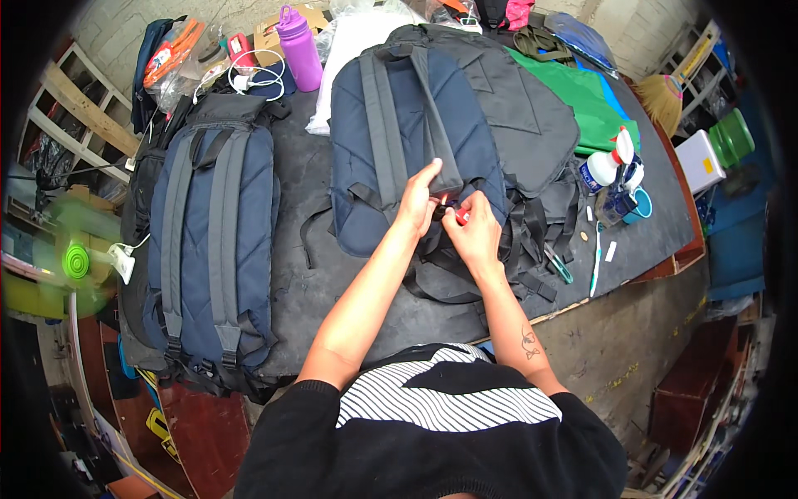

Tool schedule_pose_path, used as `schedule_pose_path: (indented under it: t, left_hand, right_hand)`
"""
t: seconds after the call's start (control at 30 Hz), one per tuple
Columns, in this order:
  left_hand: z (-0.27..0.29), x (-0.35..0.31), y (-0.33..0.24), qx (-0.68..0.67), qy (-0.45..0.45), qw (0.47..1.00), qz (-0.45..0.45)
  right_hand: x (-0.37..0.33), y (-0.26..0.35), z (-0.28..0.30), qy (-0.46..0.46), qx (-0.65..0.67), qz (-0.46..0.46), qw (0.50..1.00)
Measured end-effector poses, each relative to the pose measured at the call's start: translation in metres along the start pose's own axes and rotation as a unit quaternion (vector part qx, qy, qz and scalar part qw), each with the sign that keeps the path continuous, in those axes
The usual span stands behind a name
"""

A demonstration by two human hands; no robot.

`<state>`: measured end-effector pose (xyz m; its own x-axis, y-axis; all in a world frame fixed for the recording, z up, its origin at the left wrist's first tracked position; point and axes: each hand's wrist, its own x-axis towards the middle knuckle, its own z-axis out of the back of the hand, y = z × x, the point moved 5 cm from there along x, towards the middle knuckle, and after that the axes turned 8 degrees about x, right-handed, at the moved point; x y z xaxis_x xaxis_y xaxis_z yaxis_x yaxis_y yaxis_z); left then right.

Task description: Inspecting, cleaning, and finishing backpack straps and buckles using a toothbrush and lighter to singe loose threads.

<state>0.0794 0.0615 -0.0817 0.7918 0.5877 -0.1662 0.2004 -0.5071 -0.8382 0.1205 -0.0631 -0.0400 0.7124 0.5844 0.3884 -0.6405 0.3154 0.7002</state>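
Observation:
A navy backpack with grey shoulder straps lies back-side up before me. My left hand grips the lower end of its right shoulder strap, lifting it off the back panel. In my right hand is a red lighter, held close under the strap end. A small bright spot, which looks like a flame, shows between my two hands. The exact bit of strap or thread at the flame is hidden by my fingers. Loose black webbing hangs below the bag.
Another navy backpack lies at left, beside a spinning green fan. Dark backpacks are stacked behind. At right are a spray bottle, blue cup, thread snips and toothbrush. A purple bottle stands at the back.

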Motion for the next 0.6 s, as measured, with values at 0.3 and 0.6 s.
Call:
schedule_pose_path:
  t: [0.3,0.6]
  left_hand:
    - [0.041,-0.061,-0.056,0.483,-0.288,0.804,-0.193]
    - [0.065,-0.066,-0.044,0.414,-0.222,0.863,-0.188]
  right_hand:
    - [0.011,-0.044,0.036,-0.123,0.459,-0.109,0.873]
    - [-0.014,0.009,-0.03,0.162,0.455,-0.057,0.874]
